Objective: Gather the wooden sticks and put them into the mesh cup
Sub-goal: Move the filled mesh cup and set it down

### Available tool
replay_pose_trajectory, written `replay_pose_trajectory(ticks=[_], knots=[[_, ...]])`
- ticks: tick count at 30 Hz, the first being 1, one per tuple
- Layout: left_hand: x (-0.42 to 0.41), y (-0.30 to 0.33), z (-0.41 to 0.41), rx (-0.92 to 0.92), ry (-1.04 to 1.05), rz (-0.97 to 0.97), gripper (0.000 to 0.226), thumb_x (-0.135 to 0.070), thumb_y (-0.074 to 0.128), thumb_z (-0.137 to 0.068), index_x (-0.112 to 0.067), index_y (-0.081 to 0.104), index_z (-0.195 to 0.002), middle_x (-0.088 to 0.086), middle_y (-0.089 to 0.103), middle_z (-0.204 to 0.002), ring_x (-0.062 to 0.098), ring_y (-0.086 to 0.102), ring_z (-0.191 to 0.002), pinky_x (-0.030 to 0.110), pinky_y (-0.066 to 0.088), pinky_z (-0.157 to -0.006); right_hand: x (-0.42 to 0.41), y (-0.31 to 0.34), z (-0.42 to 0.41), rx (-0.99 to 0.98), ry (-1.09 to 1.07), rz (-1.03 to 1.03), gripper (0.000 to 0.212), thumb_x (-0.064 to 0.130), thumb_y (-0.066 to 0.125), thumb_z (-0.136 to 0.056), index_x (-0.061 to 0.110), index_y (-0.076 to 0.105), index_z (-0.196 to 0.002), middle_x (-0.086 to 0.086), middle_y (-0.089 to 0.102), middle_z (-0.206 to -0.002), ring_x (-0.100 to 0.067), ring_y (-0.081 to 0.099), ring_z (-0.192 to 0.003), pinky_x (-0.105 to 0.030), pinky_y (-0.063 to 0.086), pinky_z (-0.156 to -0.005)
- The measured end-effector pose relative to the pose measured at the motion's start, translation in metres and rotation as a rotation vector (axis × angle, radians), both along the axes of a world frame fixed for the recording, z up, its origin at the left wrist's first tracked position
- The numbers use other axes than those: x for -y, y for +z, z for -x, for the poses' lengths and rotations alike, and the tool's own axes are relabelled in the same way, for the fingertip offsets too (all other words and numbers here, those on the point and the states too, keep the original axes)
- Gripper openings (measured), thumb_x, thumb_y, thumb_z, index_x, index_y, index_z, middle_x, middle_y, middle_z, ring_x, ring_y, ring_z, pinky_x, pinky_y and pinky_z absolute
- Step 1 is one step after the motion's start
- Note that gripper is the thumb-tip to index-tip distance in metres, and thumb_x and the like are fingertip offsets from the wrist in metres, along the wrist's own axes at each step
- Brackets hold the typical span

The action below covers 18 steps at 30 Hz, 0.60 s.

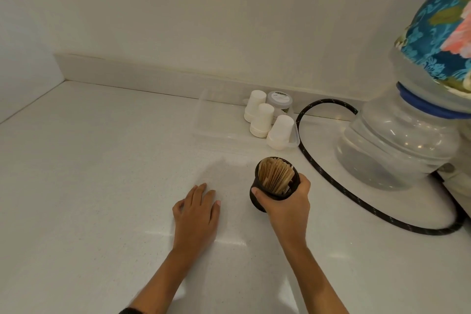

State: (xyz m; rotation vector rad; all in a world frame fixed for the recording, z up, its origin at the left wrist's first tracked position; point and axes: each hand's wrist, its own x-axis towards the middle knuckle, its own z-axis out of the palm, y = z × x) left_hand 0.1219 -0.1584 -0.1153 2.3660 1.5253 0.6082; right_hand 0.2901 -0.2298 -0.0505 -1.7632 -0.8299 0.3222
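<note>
Head view. The right hand (286, 202) is wrapped around the black mesh cup (274, 183), thumb on the cup's near-left wall and fingers curled round its right side. The cup is tilted, its mouth turned up toward the camera; whether its base touches the bench (102, 160) cannot be told. The wooden sticks (276, 174) fill the cup in one tight bundle, their ends just below the rim. The cup is near the middle of the bench, closer to the right edge than to the left.

The left hand (196, 211) lies palm down on the bench just left of the cup, apart from it, fingers extended and close together, holding nothing.

Toward the back edge, a clear tray (209, 120) carries three stacks of inverted white paper cups (262, 120) and a small grey-lidded jar (279, 99) at its right end.

A black braided cable (328, 181) loops from the back edge, passes right of the cup and runs toward the right edge. A clear water bottle (397, 140) stands inverted at the right edge, with a blue collar and a floral cloth cover (443, 33) over its upper part.
</note>
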Motion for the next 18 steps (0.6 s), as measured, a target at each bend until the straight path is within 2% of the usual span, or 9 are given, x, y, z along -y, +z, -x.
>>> replay_pose_trajectory(ticks=[4,6,9,14,18], knots=[[-0.001,-0.003,0.000,-0.006,-0.004,0.026,0.041,-0.035,0.036,-0.097,-0.020,0.054,-0.129,0.002,0.044,-0.145,0.019,0.036,-0.136,0.040,0.023,-0.106,0.002,-0.020,0.006,-0.020,-0.009,0.065,0.094,0.049,0.086,-0.052,0.029,0.032,-0.127,0.016,0.051,-0.109,-0.007,0.055,-0.099,-0.007,0.046,-0.070],[-0.001,-0.004,0.000,-0.010,-0.007,0.031,0.038,-0.034,0.039,-0.098,-0.020,0.053,-0.130,0.001,0.042,-0.146,0.017,0.034,-0.137,0.039,0.021,-0.107,0.000,-0.020,0.007,-0.022,-0.028,0.056,0.095,0.056,0.084,-0.049,0.033,0.032,-0.125,0.025,0.048,-0.106,-0.005,0.055,-0.096,-0.008,0.047,-0.071],[-0.001,-0.003,0.000,-0.004,-0.001,0.030,0.043,-0.037,0.033,-0.096,-0.019,0.055,-0.129,0.002,0.044,-0.145,0.019,0.035,-0.136,0.040,0.022,-0.106,-0.001,-0.017,0.007,-0.016,-0.057,0.019,0.088,0.061,0.081,-0.047,0.047,0.028,-0.116,0.037,0.044,-0.103,0.007,0.054,-0.095,-0.002,0.045,-0.063],[0.001,-0.001,0.000,0.011,0.000,0.004,0.048,-0.039,0.031,-0.093,-0.018,0.057,-0.127,0.003,0.047,-0.143,0.019,0.038,-0.135,0.040,0.024,-0.104,0.003,-0.029,0.007,-0.028,-0.049,0.037,0.093,0.049,0.086,-0.054,0.032,0.031,-0.126,0.018,0.048,-0.112,-0.007,0.053,-0.102,-0.007,0.049,-0.069],[0.001,0.000,0.000,0.016,-0.002,0.018,0.047,-0.039,0.031,-0.093,-0.018,0.056,-0.128,0.002,0.046,-0.143,0.019,0.037,-0.136,0.039,0.022,-0.105,0.003,-0.031,0.003,-0.029,-0.017,0.067,0.094,0.051,0.086,-0.052,0.033,0.030,-0.125,0.019,0.046,-0.112,-0.009,0.053,-0.105,-0.007,0.048,-0.068]])
